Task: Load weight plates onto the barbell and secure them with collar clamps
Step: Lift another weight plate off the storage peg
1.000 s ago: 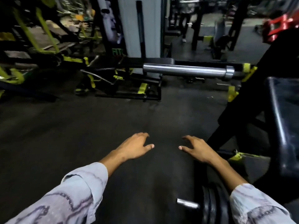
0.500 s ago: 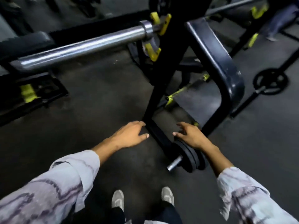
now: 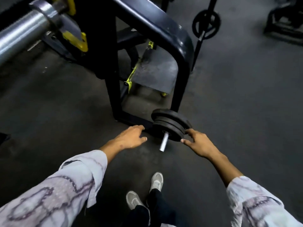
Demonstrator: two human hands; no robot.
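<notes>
A few black weight plates [image 3: 168, 124] are stacked on a short silver storage peg [image 3: 164, 141] low on the black rack frame. My right hand [image 3: 197, 144] reaches the plates' right edge, fingers apart, fingertips touching or nearly touching the rim. My left hand [image 3: 130, 139] hovers just left of the plates, fingers spread, holding nothing. The barbell's bare silver sleeve [image 3: 19, 32] juts out at the top left, resting on the rack beside a yellow hook [image 3: 77, 40].
The black rack frame [image 3: 165, 33] curves over a dark step plate. Another black plate on a bar [image 3: 205, 24] lies on the floor at the back right. My feet in grey shoes [image 3: 146, 190] stand on dark rubber flooring.
My view has tilted down and closer to the rack's base. Both hands have moved toward the stored plates, the right hand now at their rim.
</notes>
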